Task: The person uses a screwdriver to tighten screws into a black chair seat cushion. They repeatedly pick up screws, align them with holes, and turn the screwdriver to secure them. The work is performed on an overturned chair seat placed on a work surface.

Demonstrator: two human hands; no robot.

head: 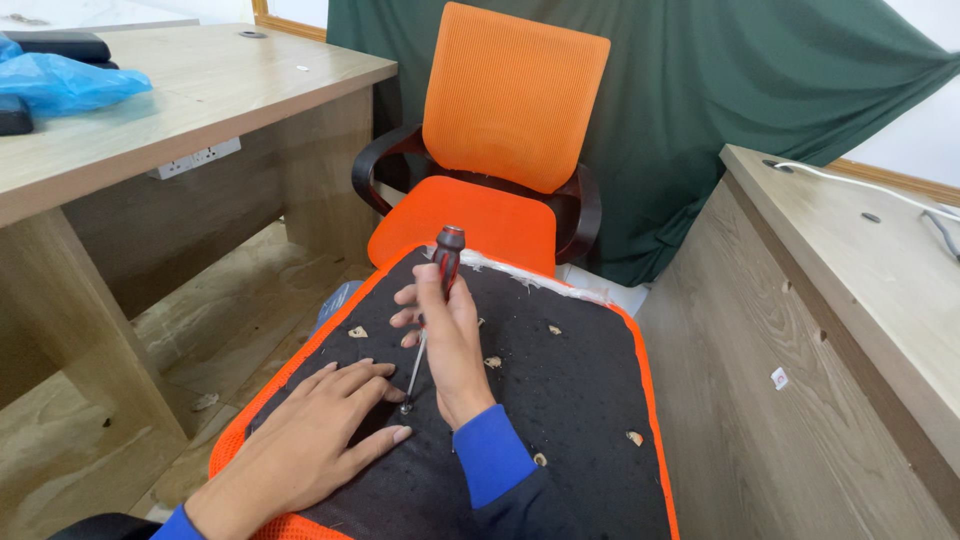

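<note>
Filling the view beyond the grip, a dark green cloth backdrop [720, 110] hangs behind an orange mesh office chair with black armrests [510, 120], which stands well past the right hand. Two pale wooden benches flank the scene: one to the left of the grip [190, 90], carrying a crumpled blue plastic bag [60, 82], and one to the right of it [860, 260], with a white cable [850, 180] on top. Directly under both hands lies an upturned seat pad [560, 400], black fabric on its underside with an orange rim, dotted with small pale holes. The left hand [320, 430] presses flat on that black fabric, fingers spread and apart, clamped on nothing, just left of the tool's tip. The right hand [450, 340], in a blue sleeve, is closed firmly around a screwdriver with a red and black handle [445, 255]. The handle stands up out of the top of the grip, tilted slightly; the thin metal shaft runs down below the grip, and its tip meets the seat pad right beside the left hand's fingertips [398, 398].
</note>
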